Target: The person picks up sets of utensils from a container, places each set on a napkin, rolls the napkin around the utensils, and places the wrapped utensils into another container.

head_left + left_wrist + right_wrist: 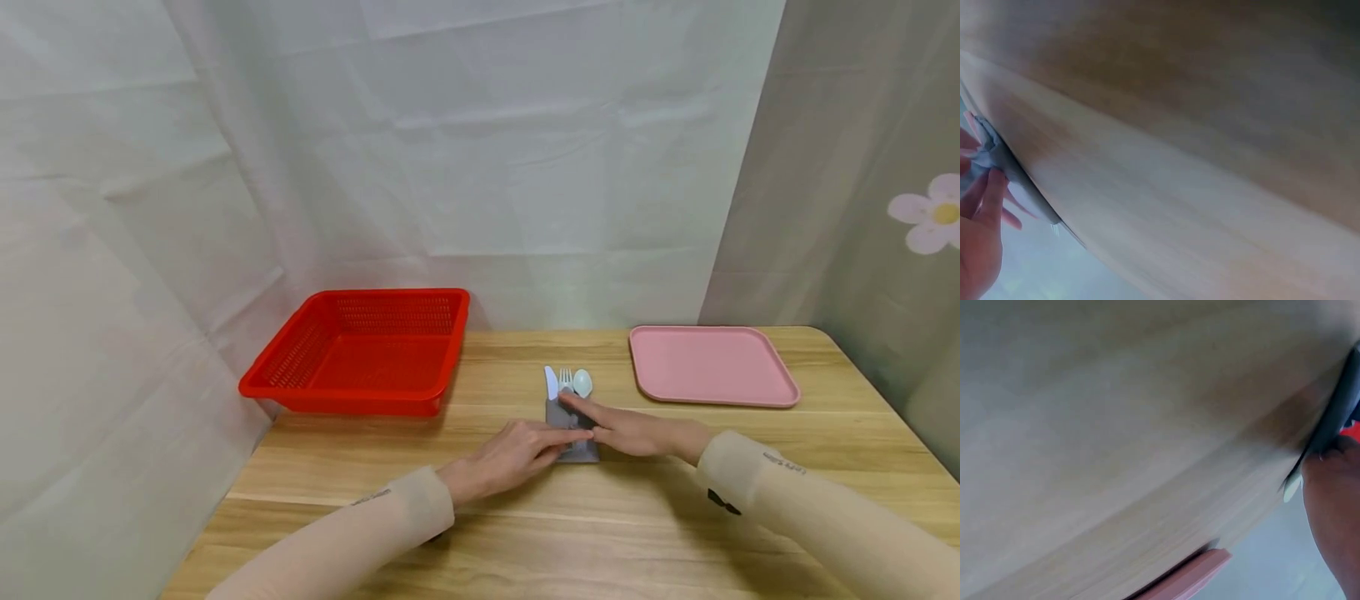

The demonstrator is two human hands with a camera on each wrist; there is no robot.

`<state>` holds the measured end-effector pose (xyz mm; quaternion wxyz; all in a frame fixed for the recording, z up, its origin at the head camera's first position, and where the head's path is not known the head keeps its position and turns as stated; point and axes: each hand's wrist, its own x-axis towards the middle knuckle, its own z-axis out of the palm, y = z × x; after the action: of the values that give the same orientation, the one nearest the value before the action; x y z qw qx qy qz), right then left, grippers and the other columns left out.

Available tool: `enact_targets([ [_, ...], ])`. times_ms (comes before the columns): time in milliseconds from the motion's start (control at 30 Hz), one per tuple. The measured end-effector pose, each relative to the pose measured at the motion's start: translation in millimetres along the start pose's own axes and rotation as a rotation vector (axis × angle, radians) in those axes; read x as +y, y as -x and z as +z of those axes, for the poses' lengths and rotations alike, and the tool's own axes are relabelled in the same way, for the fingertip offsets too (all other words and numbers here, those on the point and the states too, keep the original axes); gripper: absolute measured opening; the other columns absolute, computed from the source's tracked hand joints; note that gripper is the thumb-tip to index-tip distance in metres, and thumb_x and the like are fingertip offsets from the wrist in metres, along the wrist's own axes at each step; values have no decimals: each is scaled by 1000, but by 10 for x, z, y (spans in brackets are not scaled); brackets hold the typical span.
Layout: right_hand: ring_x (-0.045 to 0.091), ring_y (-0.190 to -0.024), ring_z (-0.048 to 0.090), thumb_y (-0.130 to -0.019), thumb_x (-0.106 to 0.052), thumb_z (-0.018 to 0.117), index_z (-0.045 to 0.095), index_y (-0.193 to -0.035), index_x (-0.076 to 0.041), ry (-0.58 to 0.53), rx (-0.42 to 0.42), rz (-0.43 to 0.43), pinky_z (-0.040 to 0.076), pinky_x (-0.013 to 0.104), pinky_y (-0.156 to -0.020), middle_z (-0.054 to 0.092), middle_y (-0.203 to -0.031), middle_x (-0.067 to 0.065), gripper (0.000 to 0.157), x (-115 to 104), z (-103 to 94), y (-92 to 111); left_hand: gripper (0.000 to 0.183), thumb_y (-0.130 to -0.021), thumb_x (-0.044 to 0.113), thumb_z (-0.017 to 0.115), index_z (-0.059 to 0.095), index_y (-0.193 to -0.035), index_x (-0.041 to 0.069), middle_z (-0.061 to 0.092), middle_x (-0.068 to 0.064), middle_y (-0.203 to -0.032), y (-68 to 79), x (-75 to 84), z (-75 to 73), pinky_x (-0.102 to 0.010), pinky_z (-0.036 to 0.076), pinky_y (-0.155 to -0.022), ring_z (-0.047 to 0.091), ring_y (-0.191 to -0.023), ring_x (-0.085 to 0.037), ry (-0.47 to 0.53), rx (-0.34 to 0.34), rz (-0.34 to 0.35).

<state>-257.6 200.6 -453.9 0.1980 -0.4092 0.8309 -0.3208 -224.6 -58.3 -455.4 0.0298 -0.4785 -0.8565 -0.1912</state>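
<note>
A grey cutlery pouch (573, 454) lies on the wooden table, its cloth creased under the hands. From its far end stick out a knife (551, 382), a white fork (566, 379) and a white spoon (582, 382), side by side. My left hand (517, 454) reaches in from the left, its extended fingers touching the pouch's near half. Across the pouch's upper part rests my right hand (633, 429), fingers fairly straight, its thumb near the left fingertips. Both wrist views catch the pouch (1022, 181) only at the edge, partly covered by fingers.
A red plastic basket (337, 402) with perforated sides stands at the back left. At the back right lies a pink tray (708, 367). A pale curtain (510, 167) hangs behind the wooden table (480, 550).
</note>
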Motion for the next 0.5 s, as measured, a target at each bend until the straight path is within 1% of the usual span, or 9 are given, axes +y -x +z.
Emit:
enact_targets([
  [67,47,-156,11,-116,-27,32,9,-166,0,-77,-24,3,16,69,-121,10,-172,22,61,6,-37,-4,57,-107,14,61,45,-159,31,74,1,-98,15,-1,-7,-11,41,-66,51,-73,-2,20,-15,-4],
  [100,47,-156,10,-116,-28,29,8,-166,-2,-116,-35,10,15,69,-121,10,-172,21,60,7,-53,-6,61,-107,15,60,40,-162,32,74,0,-99,20,0,-10,-12,42,-64,51,-72,-3,32,-22,-6],
  [200,46,-156,10,-117,-30,24,6,-167,-3,-194,-47,23,16,69,-121,12,-172,20,59,0,-92,-21,60,-110,19,56,32,-165,26,76,-2,-109,26,9,-20,-15,52,-77,66,-84,-3,91,-35,-38],
  [233,45,-157,10,-117,-30,23,6,-167,-4,-218,-46,36,16,68,-122,13,-172,20,59,-7,-102,-28,57,-110,19,54,33,-163,23,76,-3,-115,26,11,-24,-18,54,-83,70,-93,-5,108,-38,-48],
  [267,43,-157,10,-116,-32,23,7,-167,-5,-237,-44,54,16,66,-122,15,-172,19,60,-15,-109,-36,53,-110,20,54,36,-160,19,73,-4,-126,25,14,-24,-21,55,-92,70,-105,-6,126,-39,-59],
  [300,41,-158,10,-116,-34,22,8,-168,-6,-247,-40,76,15,65,-123,16,-172,17,60,-23,-116,-42,47,-110,20,54,40,-156,17,70,-4,-134,24,13,-24,-25,53,-99,68,-116,-8,137,-38,-70],
  [333,40,-158,9,-116,-35,21,9,-168,-6,-254,-37,92,15,64,-123,16,-172,17,60,-35,-121,-49,42,-110,20,54,44,-151,16,69,-3,-135,22,14,-24,-27,51,-104,65,-122,-9,141,-40,-82],
  [400,38,-159,9,-116,-39,23,12,-168,-7,-260,-30,130,14,63,-124,16,-173,15,62,-66,-133,-56,32,-110,22,55,53,-141,15,69,-1,-134,16,11,-23,-26,51,-103,64,-121,-7,126,-56,-99],
  [500,35,-159,9,-114,-46,27,18,-168,-12,-211,-27,189,14,62,-124,16,-174,10,64,-99,-144,-57,26,-108,24,60,63,-133,16,69,2,-129,8,9,-27,-25,52,-101,63,-114,-5,80,-86,-121],
])
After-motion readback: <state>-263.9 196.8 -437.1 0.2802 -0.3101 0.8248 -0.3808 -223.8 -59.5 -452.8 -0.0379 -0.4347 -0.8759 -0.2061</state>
